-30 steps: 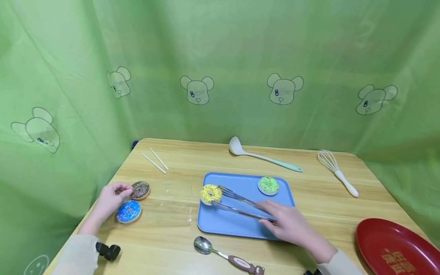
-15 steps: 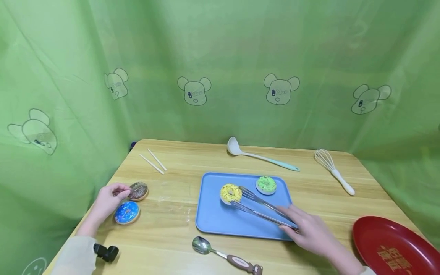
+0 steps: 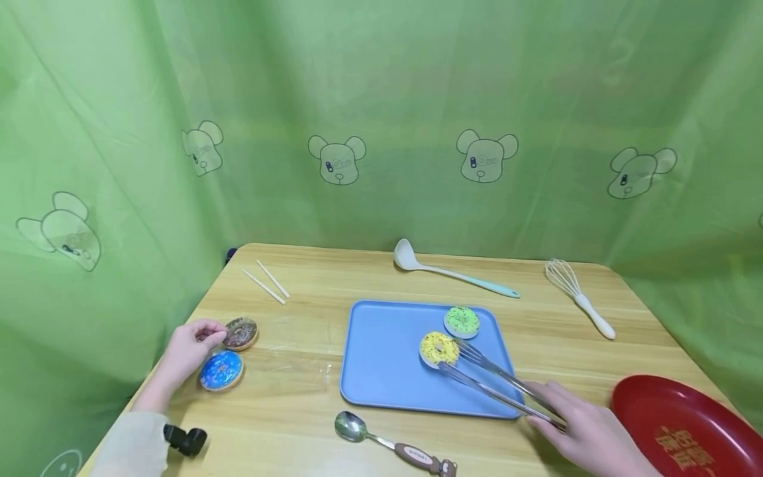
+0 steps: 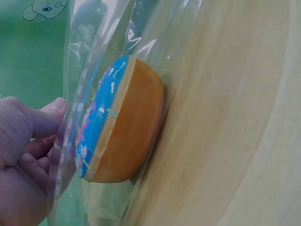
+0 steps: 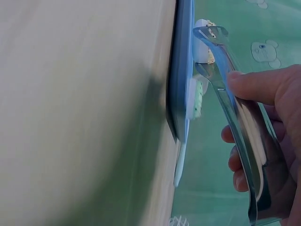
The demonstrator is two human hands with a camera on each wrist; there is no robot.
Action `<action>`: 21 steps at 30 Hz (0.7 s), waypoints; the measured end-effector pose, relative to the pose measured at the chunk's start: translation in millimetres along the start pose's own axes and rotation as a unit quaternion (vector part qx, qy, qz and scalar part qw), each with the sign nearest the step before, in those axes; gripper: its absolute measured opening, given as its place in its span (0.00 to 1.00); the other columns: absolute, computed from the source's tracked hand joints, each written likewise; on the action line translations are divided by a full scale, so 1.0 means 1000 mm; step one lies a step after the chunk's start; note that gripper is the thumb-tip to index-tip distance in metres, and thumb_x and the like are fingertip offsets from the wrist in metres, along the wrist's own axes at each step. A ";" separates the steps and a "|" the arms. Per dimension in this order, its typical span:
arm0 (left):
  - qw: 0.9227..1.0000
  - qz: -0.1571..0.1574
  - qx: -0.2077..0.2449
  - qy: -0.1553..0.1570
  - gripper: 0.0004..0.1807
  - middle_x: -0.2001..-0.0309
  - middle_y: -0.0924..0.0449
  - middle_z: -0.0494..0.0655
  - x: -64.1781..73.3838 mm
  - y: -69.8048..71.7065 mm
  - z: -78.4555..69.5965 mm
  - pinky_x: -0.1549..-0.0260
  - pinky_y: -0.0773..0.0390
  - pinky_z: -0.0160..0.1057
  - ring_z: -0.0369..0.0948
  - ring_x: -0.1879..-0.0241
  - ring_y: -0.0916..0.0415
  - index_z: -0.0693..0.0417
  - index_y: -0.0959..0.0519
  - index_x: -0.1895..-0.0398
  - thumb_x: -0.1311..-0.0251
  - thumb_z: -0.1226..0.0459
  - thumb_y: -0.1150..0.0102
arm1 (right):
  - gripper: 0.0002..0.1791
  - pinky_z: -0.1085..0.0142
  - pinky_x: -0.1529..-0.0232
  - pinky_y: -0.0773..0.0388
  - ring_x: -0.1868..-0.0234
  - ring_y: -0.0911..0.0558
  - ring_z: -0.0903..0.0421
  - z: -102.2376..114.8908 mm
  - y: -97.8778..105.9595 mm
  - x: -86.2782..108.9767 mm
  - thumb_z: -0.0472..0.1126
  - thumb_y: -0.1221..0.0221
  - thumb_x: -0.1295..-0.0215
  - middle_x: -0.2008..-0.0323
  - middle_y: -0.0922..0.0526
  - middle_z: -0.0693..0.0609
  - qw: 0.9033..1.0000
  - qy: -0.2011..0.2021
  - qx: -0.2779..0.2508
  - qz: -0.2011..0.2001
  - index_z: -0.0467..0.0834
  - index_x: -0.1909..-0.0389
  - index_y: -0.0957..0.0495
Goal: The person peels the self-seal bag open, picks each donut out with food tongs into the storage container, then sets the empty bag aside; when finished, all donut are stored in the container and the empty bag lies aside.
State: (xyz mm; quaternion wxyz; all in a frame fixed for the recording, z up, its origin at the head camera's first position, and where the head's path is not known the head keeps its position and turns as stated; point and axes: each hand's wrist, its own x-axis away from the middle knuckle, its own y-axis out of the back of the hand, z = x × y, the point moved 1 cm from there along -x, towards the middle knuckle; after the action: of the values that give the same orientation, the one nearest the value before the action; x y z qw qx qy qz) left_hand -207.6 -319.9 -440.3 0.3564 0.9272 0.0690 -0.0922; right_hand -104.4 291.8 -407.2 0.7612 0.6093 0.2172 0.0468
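My left hand pinches the edge of a clear plastic bag at the left of the table. Inside the bag lies a blue-iced donut, and a chocolate donut appears beside it, touching distance from the fingertips. With my right hand I grip metal tongs, whose two prongs stand slightly apart. Their tips meet the right and near edges of a yellow-iced donut on the blue tray. Just behind it sits a green-iced donut, near the tray's back right corner.
A spoon lies in front of the tray. Behind it is a ladle; a whisk lies at the back right. Two white sticks lie at the back left. A red plate stands at the front right.
With the tongs, my right hand has brought the yellow donut from the tray's left edge rightward and slightly nearer, close to the green donut. My left hand stays at the bag.
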 end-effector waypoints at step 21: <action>1.000 0.012 -0.001 0.008 0.09 0.68 0.21 0.50 -0.002 0.002 -0.004 0.69 0.27 0.32 0.41 0.67 0.28 0.65 0.22 0.62 0.39 0.66 0.42 | 0.34 0.70 0.77 0.26 0.71 0.29 0.63 -0.019 0.004 0.018 0.60 0.32 0.56 0.65 0.26 0.58 0.988 -0.113 -0.018 0.105 0.48 0.48 0.26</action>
State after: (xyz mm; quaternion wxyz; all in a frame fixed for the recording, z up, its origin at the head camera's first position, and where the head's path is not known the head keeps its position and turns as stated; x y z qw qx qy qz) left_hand -208.5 -318.9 -435.7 0.3580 0.9283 0.0613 -0.0801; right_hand -94.8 315.5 -411.7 0.7823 0.6166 0.0632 0.0612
